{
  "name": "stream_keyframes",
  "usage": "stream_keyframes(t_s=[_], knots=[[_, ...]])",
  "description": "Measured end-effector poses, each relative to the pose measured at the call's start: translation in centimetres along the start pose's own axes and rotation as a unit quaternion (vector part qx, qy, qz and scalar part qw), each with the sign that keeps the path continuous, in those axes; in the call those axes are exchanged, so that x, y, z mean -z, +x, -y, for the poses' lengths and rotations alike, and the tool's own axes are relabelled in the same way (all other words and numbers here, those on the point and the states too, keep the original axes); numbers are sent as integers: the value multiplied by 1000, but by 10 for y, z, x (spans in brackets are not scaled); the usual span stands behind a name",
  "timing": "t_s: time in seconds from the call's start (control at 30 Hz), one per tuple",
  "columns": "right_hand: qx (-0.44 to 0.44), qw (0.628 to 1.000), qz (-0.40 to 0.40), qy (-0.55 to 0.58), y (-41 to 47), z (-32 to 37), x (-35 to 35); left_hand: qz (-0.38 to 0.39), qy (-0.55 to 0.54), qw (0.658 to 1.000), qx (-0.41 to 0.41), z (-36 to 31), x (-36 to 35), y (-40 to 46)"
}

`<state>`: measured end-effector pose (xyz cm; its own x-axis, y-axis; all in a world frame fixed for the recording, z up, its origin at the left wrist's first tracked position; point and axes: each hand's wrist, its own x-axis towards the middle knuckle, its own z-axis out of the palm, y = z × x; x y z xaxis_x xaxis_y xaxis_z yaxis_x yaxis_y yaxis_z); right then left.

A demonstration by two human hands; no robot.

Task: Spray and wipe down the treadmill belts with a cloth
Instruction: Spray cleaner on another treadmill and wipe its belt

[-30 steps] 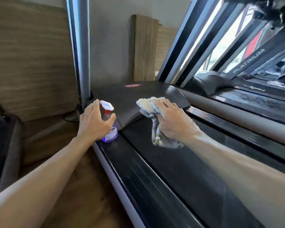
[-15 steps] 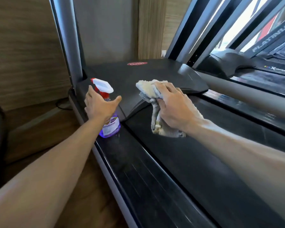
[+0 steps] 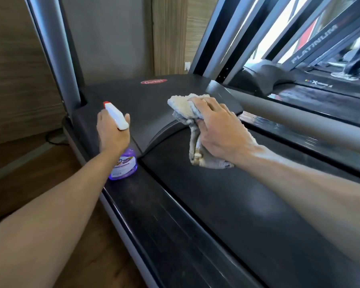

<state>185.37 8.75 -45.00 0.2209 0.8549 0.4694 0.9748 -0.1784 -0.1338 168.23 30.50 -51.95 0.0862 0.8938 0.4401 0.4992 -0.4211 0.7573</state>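
A purple spray bottle [image 3: 124,164] with a white and red trigger head stands on the treadmill's left side rail [image 3: 154,215]. My left hand [image 3: 112,134] wraps around its neck just below the head. My right hand [image 3: 218,129] grips a crumpled off-white cloth [image 3: 184,107], held where the black motor cover [image 3: 137,98] meets the dark treadmill belt [image 3: 227,204]. Part of the cloth hangs below my palm over the belt.
A grey upright post [image 3: 56,48] rises at the treadmill's front left. More uprights [image 3: 220,38] and a second treadmill [image 3: 320,96] lie to the right, where a person's legs [image 3: 357,59] show. Wooden floor [image 3: 40,159] and a black cable lie to the left.
My left hand has closed around the bottle's neck, where before its thumb and fingers were spread at the bottle. The view moved closer and tilted. My right hand keeps the cloth at the cover's edge.
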Motion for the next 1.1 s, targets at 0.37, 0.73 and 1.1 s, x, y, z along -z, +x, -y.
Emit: stream_keyframes(t_s=[0.37, 0.73, 1.1], knots=[[-42, 996, -39, -67, -80, 13, 185, 79, -124, 982, -118, -142, 91, -90], [-78, 983, -84, -145, -194, 71, 372, 110, -266, 930, -228, -319, 207, -188], [-156, 954, -140, -214, -325, 118, 530, 221, -380, 871, -219, -449, 305, -309]])
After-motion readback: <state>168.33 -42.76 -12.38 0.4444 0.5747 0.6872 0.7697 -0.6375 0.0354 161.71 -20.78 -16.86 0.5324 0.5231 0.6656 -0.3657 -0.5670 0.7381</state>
